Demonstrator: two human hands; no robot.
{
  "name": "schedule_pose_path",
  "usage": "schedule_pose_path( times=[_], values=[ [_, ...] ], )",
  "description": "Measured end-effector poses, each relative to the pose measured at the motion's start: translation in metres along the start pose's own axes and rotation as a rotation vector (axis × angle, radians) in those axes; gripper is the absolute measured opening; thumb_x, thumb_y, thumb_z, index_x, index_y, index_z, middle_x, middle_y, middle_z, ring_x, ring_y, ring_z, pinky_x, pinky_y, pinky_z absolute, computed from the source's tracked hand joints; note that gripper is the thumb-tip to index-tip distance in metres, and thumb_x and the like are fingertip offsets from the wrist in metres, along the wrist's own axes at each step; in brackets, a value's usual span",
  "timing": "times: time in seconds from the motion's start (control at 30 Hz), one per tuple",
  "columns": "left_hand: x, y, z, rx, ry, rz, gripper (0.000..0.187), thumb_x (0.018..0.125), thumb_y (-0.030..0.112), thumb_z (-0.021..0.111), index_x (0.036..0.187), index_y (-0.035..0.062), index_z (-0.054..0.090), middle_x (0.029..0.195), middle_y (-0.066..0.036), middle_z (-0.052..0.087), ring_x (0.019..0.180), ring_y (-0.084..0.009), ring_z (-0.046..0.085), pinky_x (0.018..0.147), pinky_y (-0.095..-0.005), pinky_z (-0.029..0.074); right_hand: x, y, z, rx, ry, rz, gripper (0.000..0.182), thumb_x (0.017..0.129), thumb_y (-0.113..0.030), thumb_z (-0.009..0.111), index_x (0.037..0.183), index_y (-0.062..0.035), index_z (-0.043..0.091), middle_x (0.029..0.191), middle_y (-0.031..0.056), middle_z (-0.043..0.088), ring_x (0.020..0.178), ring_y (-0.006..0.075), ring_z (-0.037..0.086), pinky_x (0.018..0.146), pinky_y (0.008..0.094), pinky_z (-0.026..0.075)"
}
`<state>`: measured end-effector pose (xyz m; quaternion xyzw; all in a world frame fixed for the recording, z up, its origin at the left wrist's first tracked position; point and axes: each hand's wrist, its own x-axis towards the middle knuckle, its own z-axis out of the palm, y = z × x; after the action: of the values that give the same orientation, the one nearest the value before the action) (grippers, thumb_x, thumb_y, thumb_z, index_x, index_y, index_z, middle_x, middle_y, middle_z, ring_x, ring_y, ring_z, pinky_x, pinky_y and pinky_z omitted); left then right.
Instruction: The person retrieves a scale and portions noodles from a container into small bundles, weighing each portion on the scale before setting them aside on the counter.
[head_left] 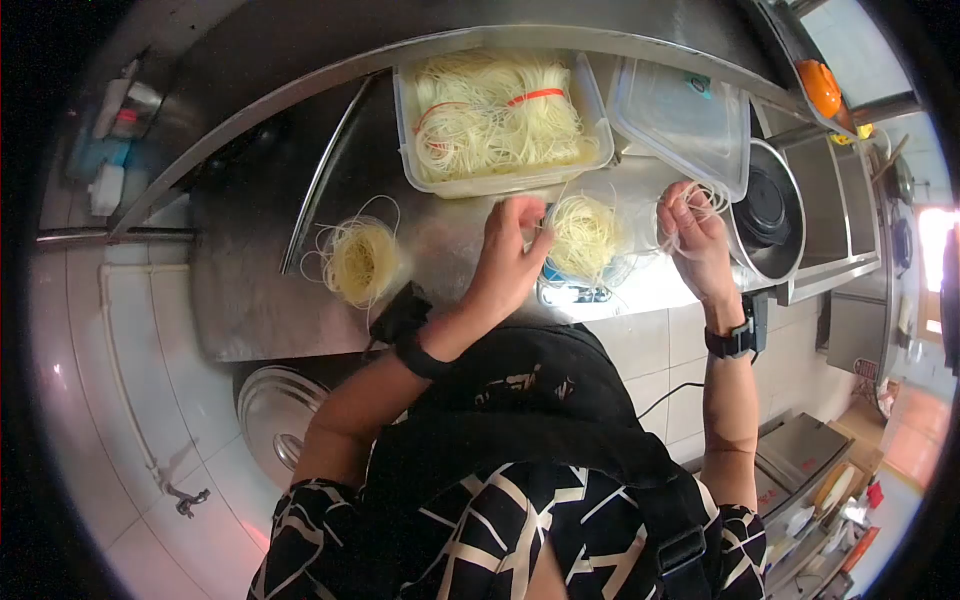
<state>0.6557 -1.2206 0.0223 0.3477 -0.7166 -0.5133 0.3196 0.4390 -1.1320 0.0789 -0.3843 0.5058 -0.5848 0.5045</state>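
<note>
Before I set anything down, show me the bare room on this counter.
The widest bare counter lies left of the metal bar. A smaller patch runs between the leftmost noodles and the left hand, the tub beyond. It is crowded to the right: lid, middle noodles, right hand and pan.

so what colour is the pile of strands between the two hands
Pale yellow; the strand pile shows best in the head view.

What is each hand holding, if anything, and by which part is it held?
The right hand grips pale strands, with loops sticking out; the exact part gripped is unclear. Whether the left hand holds anything cannot be told.
</note>
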Motion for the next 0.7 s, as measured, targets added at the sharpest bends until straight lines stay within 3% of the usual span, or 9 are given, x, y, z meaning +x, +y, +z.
schedule_pose_path(
  times=[0.03, 0.17, 0.23, 0.3, 0.37, 0.43, 0.57, 0.63, 0.7],
  values=[
    [-0.013, -0.031, 0.01, 0.172, 0.008, 0.015, 0.039, 0.079, 0.016, 0.06, 0.11, 0.0008, 0.04, 0.103, -0.016, 0.049, 0.096, -0.0239, 0.051, 0.084, -0.0365, 0.041, 0.001, 0.008, -0.005, 0.06, 0.058, -0.011, 0.013, 0.092, -0.022, 0.045, 0.095, -0.0087, 0.046, 0.071, -0.0025, 0.041, 0.061, 0.0046, 0.036, 0.053, 0.0173, 0.029],
    [-0.033, -0.093, 0.04, 0.205, -0.153, 0.025, 0.057, 0.075, 0.018, 0.063, 0.118, -0.0018, 0.031, 0.113, -0.022, 0.043, 0.106, -0.0313, 0.046, 0.094, -0.0404, 0.034, 0.001, 0.018, 0.001, 0.177, 0.233, -0.037, 0.012, 0.092, -0.02, 0.046, 0.094, -0.0092, 0.046, 0.074, -0.0022, 0.043, 0.063, 0.005, 0.037, 0.055, 0.0175, 0.031],
    [-0.032, -0.095, 0.05, -0.161, -0.268, -0.137, 0.067, 0.072, 0.016, 0.068, 0.121, -0.0043, 0.026, 0.118, -0.023, 0.04, 0.111, -0.0304, 0.043, 0.095, -0.0397, 0.033, 0.002, 0.028, -0.002, 0.207, 0.226, -0.066, 0.012, 0.092, -0.021, 0.047, 0.094, -0.0085, 0.046, 0.076, -0.0013, 0.044, 0.065, 0.0059, 0.039, 0.056, 0.0184, 0.033],
    [-0.032, -0.088, 0.054, -0.142, -0.228, -0.109, 0.071, 0.07, 0.015, 0.07, 0.122, -0.0045, 0.025, 0.118, -0.022, 0.042, 0.11, -0.0285, 0.045, 0.094, -0.0387, 0.035, 0.005, 0.03, 0.006, 0.24, 0.398, -0.216, 0.013, 0.091, -0.021, 0.047, 0.095, -0.008, 0.046, 0.077, 0.0, 0.044, 0.066, 0.0071, 0.04, 0.057, 0.0195, 0.034],
    [-0.035, -0.082, 0.061, -0.12, -0.184, -0.085, 0.075, 0.069, 0.014, 0.073, 0.122, -0.0047, 0.023, 0.118, -0.021, 0.043, 0.109, -0.0266, 0.046, 0.092, -0.0377, 0.037, 0.006, 0.028, 0.009, 0.271, 0.373, -0.267, 0.012, 0.092, -0.02, 0.046, 0.095, -0.0081, 0.046, 0.077, 0.001, 0.045, 0.067, 0.008, 0.041, 0.058, 0.0201, 0.035],
    [-0.039, -0.078, 0.069, -0.563, -0.254, -0.232, 0.079, 0.065, 0.012, 0.077, 0.123, -0.0043, 0.026, 0.117, -0.016, 0.046, 0.104, -0.0213, 0.05, 0.09, -0.0331, 0.04, 0.004, 0.014, 0.022, 0.274, 0.453, -0.363, 0.01, 0.092, -0.018, 0.044, 0.095, -0.0086, 0.046, 0.078, 0.0012, 0.045, 0.068, 0.0084, 0.042, 0.059, 0.0207, 0.036],
    [-0.038, -0.082, 0.072, -0.631, -0.402, -0.334, 0.068, 0.066, 0.014, 0.076, 0.119, -0.0021, 0.037, 0.109, -0.011, 0.053, 0.099, -0.0169, 0.052, 0.088, -0.0305, 0.041, -0.001, -0.009, 0.028, 0.331, 0.367, -0.47, 0.011, 0.091, -0.019, 0.046, 0.096, -0.0093, 0.046, 0.08, 0.0019, 0.046, 0.07, 0.0096, 0.043, 0.062, 0.0224, 0.037],
    [-0.039, -0.081, 0.071, -0.692, -0.676, -0.715, 0.058, 0.067, 0.021, 0.075, 0.116, 0.003, 0.048, 0.099, -0.005, 0.058, 0.09, -0.0129, 0.053, 0.079, -0.0278, 0.043, -0.006, -0.01, 0.031, 0.312, 0.385, -0.455, 0.01, 0.091, -0.018, 0.046, 0.096, -0.0089, 0.046, 0.08, 0.0023, 0.047, 0.069, 0.0098, 0.043, 0.062, 0.0226, 0.038],
    [-0.042, -0.073, 0.071, -0.678, -0.765, -0.766, 0.05, 0.073, 0.02, 0.07, 0.116, 0.004, 0.049, 0.098, -0.004, 0.058, 0.089, -0.0124, 0.054, 0.077, -0.0255, 0.043, -0.008, -0.005, 0.029, 0.292, 0.402, -0.444, 0.01, 0.092, -0.018, 0.045, 0.096, -0.0085, 0.045, 0.08, 0.0026, 0.047, 0.069, 0.01, 0.043, 0.062, 0.0229, 0.038]
  ],
)
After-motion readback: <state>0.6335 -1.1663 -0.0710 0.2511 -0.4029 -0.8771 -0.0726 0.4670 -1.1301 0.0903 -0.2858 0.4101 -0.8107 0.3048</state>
